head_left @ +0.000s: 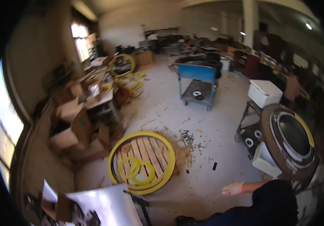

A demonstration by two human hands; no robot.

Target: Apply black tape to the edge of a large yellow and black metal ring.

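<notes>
My right hand (232, 188) hangs over the grey floor at the lower right, on a bent arm in a dark sleeve with an orange band near the wrist. Its fingers look curled in, and nothing sticks out of them. My left hand is out of the picture. To the left of my right hand, a large yellow ring (172, 160) lies around a slatted wooden pallet (151, 148). Two smaller yellow rings (153, 172) overlap inside it. On my right stands a big dark round part (270, 145) with a brown rim, tilted up.
A blue cart (195, 71) stands farther ahead. Cardboard boxes (66, 139) are heaped along the left wall. A white box (264, 93) tops a trolley at the right. Dark scraps (187, 138) litter the floor. A shiny sheet-topped table (105, 205) is at the lower left.
</notes>
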